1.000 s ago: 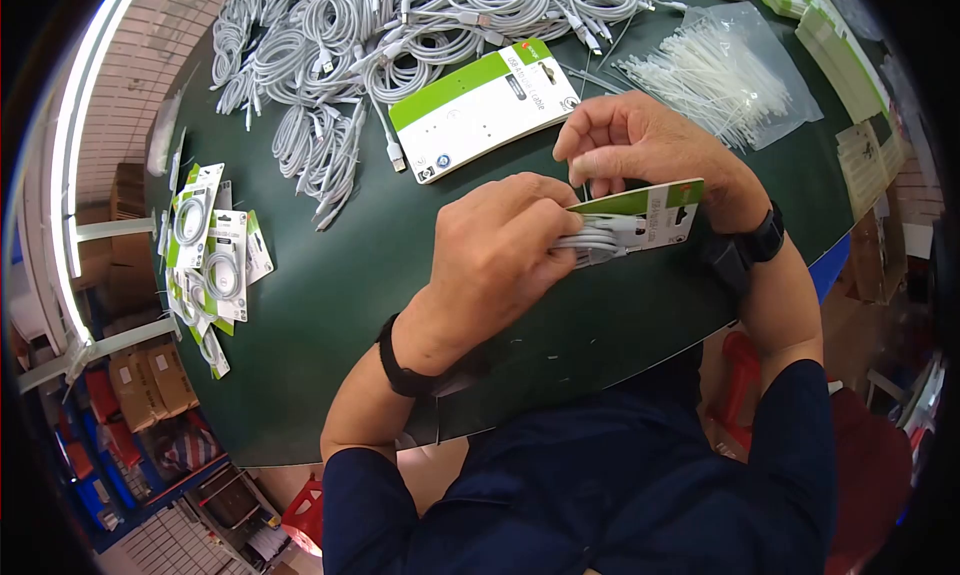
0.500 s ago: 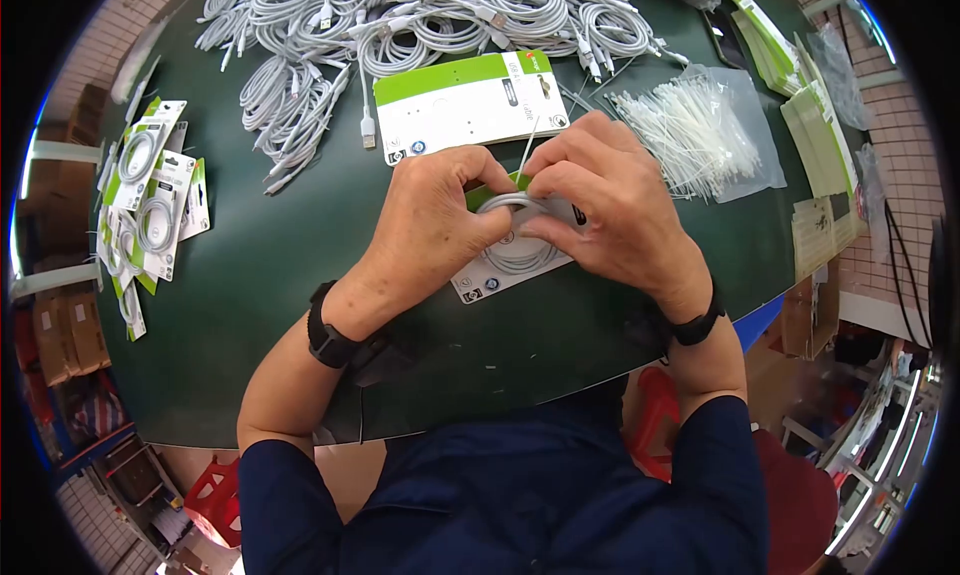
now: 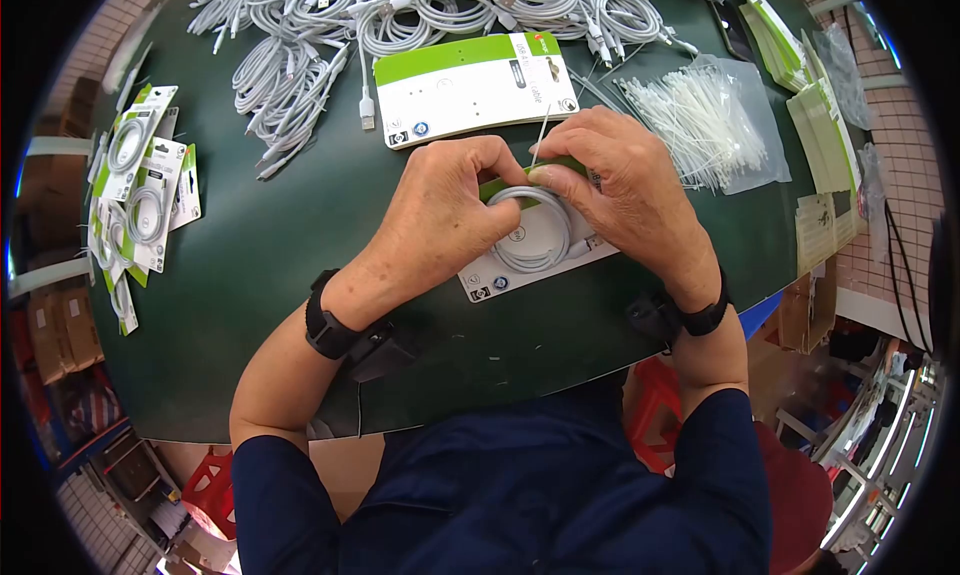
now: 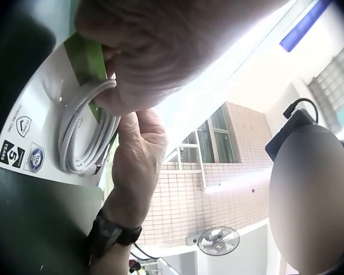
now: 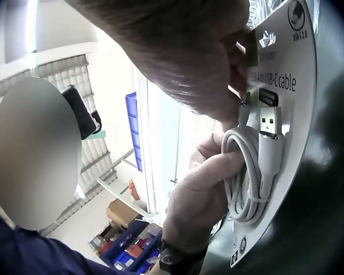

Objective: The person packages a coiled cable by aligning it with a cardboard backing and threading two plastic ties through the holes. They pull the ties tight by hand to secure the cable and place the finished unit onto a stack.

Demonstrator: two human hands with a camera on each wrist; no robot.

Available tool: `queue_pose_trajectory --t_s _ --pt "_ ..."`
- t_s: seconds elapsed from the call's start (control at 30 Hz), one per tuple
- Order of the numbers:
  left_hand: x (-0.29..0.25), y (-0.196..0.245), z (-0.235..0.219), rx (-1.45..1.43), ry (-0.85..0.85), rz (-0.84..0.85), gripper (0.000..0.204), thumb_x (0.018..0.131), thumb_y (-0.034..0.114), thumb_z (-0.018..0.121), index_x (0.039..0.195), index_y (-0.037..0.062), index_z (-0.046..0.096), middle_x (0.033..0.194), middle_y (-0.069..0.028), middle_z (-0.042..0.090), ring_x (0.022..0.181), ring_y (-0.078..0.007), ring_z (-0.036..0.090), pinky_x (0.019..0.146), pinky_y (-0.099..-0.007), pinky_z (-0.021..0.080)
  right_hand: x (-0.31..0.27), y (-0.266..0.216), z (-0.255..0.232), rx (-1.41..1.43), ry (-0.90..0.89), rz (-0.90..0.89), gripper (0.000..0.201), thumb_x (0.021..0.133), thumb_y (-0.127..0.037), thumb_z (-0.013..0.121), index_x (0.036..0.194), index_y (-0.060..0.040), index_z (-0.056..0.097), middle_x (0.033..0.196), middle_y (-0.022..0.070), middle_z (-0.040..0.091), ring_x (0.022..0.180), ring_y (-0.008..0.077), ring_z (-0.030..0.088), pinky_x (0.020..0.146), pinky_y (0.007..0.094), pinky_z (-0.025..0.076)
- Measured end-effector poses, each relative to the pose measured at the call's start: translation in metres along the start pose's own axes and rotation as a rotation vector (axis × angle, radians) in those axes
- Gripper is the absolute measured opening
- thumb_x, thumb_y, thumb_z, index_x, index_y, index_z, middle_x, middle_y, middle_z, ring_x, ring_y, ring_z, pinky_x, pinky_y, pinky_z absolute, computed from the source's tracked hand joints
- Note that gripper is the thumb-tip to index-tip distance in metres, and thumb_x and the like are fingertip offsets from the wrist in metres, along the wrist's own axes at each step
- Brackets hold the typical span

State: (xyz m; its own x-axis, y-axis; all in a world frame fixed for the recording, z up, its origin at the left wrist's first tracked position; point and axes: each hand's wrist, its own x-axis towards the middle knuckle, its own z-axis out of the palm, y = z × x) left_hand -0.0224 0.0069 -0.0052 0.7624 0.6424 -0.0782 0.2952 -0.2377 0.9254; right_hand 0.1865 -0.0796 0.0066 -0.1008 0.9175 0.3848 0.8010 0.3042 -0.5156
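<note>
In the head view a green-and-white card (image 3: 474, 277) lies face up, tilted, with a coiled grey cable (image 3: 528, 266) on its front. My left hand (image 3: 435, 210) grips card and coil together, thumb over the coil. At the card's upper edge my right hand (image 3: 630, 180) pinches a thin white tie (image 3: 544, 130) between thumb and index finger. The left wrist view has the coil (image 4: 70, 134) beside both hands. A USB plug (image 5: 270, 146) lies along the coil on the card in the right wrist view. The fingertips behind the card are hidden.
Many coiled cables (image 3: 420, 20) cover the table's far side. A blank card (image 3: 450, 100) lies beyond my hands, with a bag of white ties (image 3: 705, 125) to its right. Carded cables (image 3: 145, 215) are piled left; stacked cards (image 3: 825, 130) stand far right.
The card has turned from nearly edge-on to showing its front. My right hand has shifted from the coil to the card's upper edge, and the right thumb has left the ring's inside.
</note>
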Motion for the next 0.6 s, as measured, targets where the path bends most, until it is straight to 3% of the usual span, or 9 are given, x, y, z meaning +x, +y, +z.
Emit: queue_pose_trajectory --t_s 0.2,0.6 --pt "0.003 -0.008 0.006 -0.096 -0.030 -0.020 0.016 0.080 -0.003 0.069 0.095 -0.0040 0.073 0.088 -0.0021 0.074 0.086 -0.0057 0.065 0.081 -0.0254 0.056 0.003 -0.008 0.004 0.078 -0.019 0.033 0.015 0.087 -0.016 0.081 0.089 -0.0044 0.072 0.086 0.0086 0.070 0.084 0.0305 0.068 0.075 0.0420 0.049" --pt "0.002 -0.005 0.008 -0.123 -0.015 -0.025 0.018 0.079 -0.003 0.069 0.096 -0.0049 0.074 0.087 -0.0028 0.074 0.085 -0.0061 0.065 0.078 -0.0245 0.055 0.005 -0.010 0.017 0.142 0.057 0.068 0.008 0.092 -0.007 0.073 0.092 -0.0048 0.065 0.087 0.0097 0.068 0.077 0.0333 0.065 0.072 0.0425 0.050"
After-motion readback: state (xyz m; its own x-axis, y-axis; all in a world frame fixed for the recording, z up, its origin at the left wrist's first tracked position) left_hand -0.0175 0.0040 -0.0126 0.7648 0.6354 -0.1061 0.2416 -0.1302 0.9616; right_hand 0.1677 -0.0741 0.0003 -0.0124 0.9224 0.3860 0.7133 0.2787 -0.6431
